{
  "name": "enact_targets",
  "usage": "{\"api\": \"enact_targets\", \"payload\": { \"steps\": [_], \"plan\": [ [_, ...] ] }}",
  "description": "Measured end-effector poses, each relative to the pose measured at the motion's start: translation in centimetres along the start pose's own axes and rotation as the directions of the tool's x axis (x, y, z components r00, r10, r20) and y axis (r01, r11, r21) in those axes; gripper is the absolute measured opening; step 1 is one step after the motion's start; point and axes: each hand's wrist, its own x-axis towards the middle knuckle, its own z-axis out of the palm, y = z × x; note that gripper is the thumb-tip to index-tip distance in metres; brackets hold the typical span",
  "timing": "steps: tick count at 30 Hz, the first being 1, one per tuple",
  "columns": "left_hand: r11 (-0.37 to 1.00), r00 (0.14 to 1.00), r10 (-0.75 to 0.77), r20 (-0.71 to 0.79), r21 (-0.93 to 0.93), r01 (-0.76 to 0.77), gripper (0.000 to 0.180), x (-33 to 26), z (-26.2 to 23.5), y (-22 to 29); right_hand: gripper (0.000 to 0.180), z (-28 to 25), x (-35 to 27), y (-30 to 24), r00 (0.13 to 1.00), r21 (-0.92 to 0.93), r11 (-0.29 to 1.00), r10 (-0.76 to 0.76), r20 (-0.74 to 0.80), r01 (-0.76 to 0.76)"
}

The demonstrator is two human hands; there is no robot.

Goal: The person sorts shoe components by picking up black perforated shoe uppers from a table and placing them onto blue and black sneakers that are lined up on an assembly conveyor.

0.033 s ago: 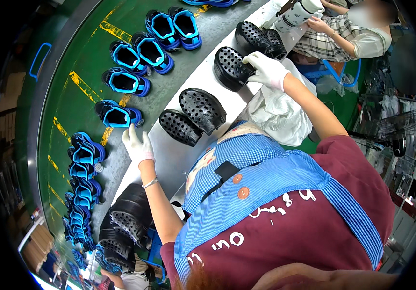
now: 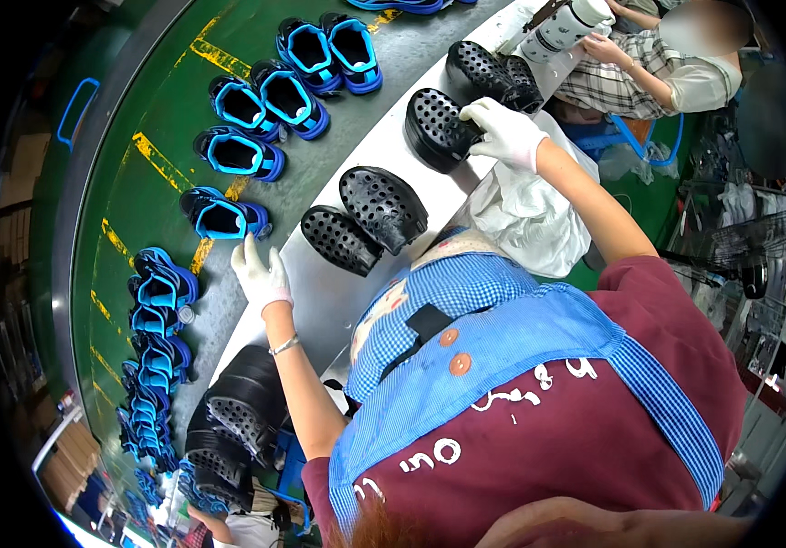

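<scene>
Head: right fingers (image 2: 481,110) hold clog (image 2: 436,128); shirt (image 2: 671,320) bears lettering (image 2: 506,397).

Crumpled white material (image 2: 532,224); blue tubular frame (image 2: 628,135) near co-worker (image 2: 699,78); brown cardboard (image 2: 73,466), lower left.

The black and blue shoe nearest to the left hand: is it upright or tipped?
Upright: the shoe shows its opening facing up.

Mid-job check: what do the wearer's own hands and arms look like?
The left hand and right hand wear plain white gloves ending at the wrist. A narrow silver-coloured bracelet circles the left wrist; none shows on the right. The forearms are uncovered up to short maroon fabric sleeves.
</scene>
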Motion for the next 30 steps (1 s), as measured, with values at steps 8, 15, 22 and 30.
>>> {"api": "enact_targets", "payload": {
  "steps": [8,15,22,30],
  "plan": [
    [0.988,0.985,-0.135,-0.106,-0.086,0.126,0.045,-0.4,-0.9,2.5,0.044,-4.3,-2.1,-1.3,0.991,-0.061,0.995,-0.090,-0.098,0.084],
    [-0.067,0.813,0.032,0.581,-0.810,0.582,0.052,0.8,-2.5,11.5,0.048,-3.1,0.4,-12.3,0.941,0.368,0.893,-0.320,0.113,0.260],
    [-0.564,0.731,-0.109,0.673,-0.648,0.512,0.042,-1.0,-3.0,10.1,0.059,3.7,3.4,-20.0,0.902,0.528,0.821,-0.374,0.214,0.215],
    [-0.313,0.771,-0.499,0.397,-0.912,0.267,0.051,0.2,-3.5,4.8,0.047,9.7,5.8,-27.0,0.901,0.398,0.899,-0.314,0.300,0.181]
  ]
}}
